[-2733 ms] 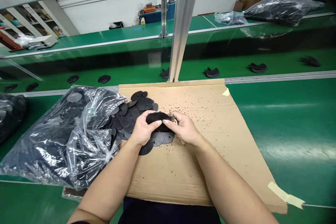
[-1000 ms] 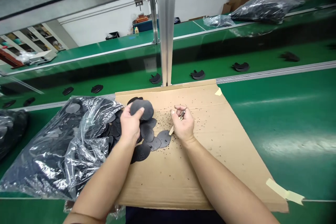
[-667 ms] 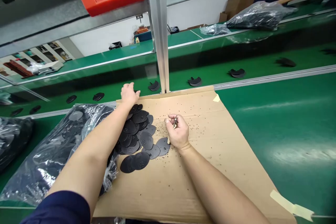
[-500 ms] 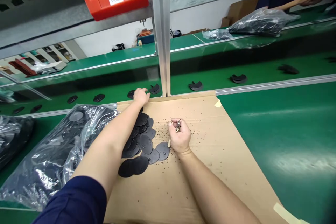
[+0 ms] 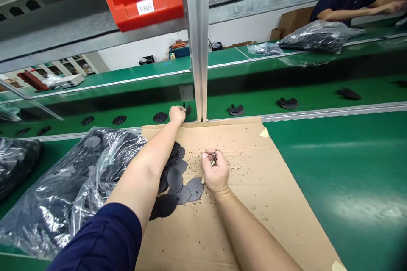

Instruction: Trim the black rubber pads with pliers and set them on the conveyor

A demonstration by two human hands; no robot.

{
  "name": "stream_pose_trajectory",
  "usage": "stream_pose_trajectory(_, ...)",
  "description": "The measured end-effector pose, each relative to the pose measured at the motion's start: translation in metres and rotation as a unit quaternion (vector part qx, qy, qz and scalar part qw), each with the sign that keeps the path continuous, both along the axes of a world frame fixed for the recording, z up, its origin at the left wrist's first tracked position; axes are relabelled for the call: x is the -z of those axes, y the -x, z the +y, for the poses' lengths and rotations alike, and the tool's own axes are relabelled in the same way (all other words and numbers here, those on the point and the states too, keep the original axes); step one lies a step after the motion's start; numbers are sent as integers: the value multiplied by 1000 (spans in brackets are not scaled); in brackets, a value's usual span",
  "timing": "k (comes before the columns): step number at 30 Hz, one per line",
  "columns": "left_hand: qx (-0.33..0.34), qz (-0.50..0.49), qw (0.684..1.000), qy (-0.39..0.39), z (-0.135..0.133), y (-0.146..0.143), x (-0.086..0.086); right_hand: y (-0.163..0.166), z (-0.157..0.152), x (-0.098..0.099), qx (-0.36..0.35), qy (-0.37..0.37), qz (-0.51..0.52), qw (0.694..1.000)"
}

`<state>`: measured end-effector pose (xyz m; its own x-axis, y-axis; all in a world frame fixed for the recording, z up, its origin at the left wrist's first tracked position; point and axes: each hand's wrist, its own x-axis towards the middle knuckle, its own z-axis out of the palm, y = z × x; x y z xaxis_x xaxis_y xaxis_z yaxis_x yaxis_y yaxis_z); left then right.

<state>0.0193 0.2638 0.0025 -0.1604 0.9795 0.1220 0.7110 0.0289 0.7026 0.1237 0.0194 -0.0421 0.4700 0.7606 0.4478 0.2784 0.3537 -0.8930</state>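
My left hand (image 5: 177,114) reaches to the green belt (image 5: 210,97), its fingers closed at a black curved part (image 5: 188,111) beside the metal post. The hand covers some of that part. My right hand (image 5: 216,173) is curled above the cardboard around small metal nippers (image 5: 213,159); most of the tool is hidden in the palm. Left of it, flat black discs (image 5: 175,179) lie overlapping in a loose pile, partly behind my left forearm. One grey-black disc (image 5: 195,189) lies just below and left of my right hand.
Tiny black scraps dot the cardboard sheet (image 5: 254,220). Black parts (image 5: 235,110) sit spaced along the belt. Clear bags (image 5: 85,178) of discs stand at left. A metal post (image 5: 200,51) rises ahead, with a red bin (image 5: 149,12) overhead. Another person's arm (image 5: 359,12) shows far right.
My left hand has moved right along the belt, from beside one black stack to the curved part near the post. My right hand stays over the cardboard with the nippers.
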Motion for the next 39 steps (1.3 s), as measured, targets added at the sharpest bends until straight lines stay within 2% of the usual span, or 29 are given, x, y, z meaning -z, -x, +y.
stream_pose_trajectory(4, -51, -76, 994, -59, -21, 14, -19, 0, 2, 3, 12, 14, 55, 998)
stream_pose_trajectory(7, -65, -165, 982, -72, -46, 27, -32, -1, 3, 3, 6, 29, 89, 996)
stream_pose_trajectory(9, -89, -366, 924, -71, -70, 37, -39, 0, 3, 1, 7, 49, 94, 994)
stream_pose_trajectory(11, -87, -501, 860, -40, -101, 49, -45, 1, 2, 0, 27, 68, 76, 994)
stream_pose_trajectory(15, -61, -634, 765, 100, -173, 72, -47, 3, -2, -4, 66, 73, 15, 995)
stream_pose_trajectory(17, -58, -658, 738, 141, -203, 80, -41, 3, -5, -6, 58, 72, -2, 996)
stream_pose_trajectory(21, -49, -677, 723, 132, -234, 85, -17, 2, -11, -12, 15, 49, -14, 999)
stream_pose_trajectory(24, -17, -701, 706, 98, -236, 86, 4, 0, -13, -17, -4, -3, -80, 997)
stream_pose_trajectory(27, 12, -694, 715, 88, -235, 86, 16, 0, -15, -20, -34, -10, -160, 986)
stream_pose_trajectory(30, -8, -675, 731, 93, -236, 86, 17, 2, -17, -21, -104, 12, -222, 969)
stream_pose_trajectory(32, 1, -670, 734, 110, -238, 85, 14, 5, -19, -19, -140, 15, -246, 959)
stream_pose_trajectory(36, 69, -659, 735, 141, -244, 82, 9, 9, -22, -18, -160, 3, -243, 957)
stream_pose_trajectory(39, 82, -658, 734, 144, -245, 82, 8, 7, -21, -21, -168, 16, -261, 950)
